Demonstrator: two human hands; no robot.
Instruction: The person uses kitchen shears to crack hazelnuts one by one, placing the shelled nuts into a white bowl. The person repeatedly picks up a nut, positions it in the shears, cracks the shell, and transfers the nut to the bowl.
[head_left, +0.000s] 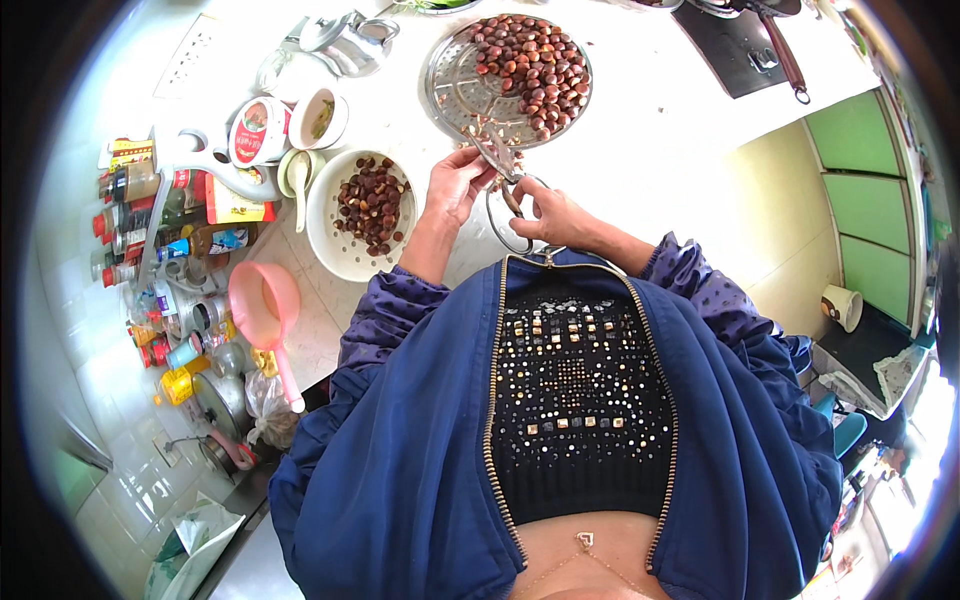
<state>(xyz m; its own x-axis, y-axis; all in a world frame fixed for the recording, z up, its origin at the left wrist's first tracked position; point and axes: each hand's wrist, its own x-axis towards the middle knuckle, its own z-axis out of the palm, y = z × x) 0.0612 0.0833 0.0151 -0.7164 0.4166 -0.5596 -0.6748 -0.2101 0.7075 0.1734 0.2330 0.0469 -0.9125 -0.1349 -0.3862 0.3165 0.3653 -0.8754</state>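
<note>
Large metal scissors (501, 166) are in my right hand (553, 213), its fingers through and around the looped handles. Their blades point up and left, over the near rim of a round perforated metal tray (459, 101). Chestnuts (534, 64) cover the tray's far and right parts, and small pale shell bits lie near its close edge. My left hand (455, 184) is raised beside the blades, fingertips pinched together close to them; a chestnut between them cannot be made out clearly. Left of that hand, a white perforated basket (324, 240) holds many chestnuts (373, 202).
Left of the basket stand a pale green bowl with a spoon (298, 180), a white tub (257, 131), a pink ladle (264, 300) and crowded bottles (217, 240). A metal kettle (349, 41) is behind. A pan handle (784, 56) juts over a dark hob (739, 56) at right.
</note>
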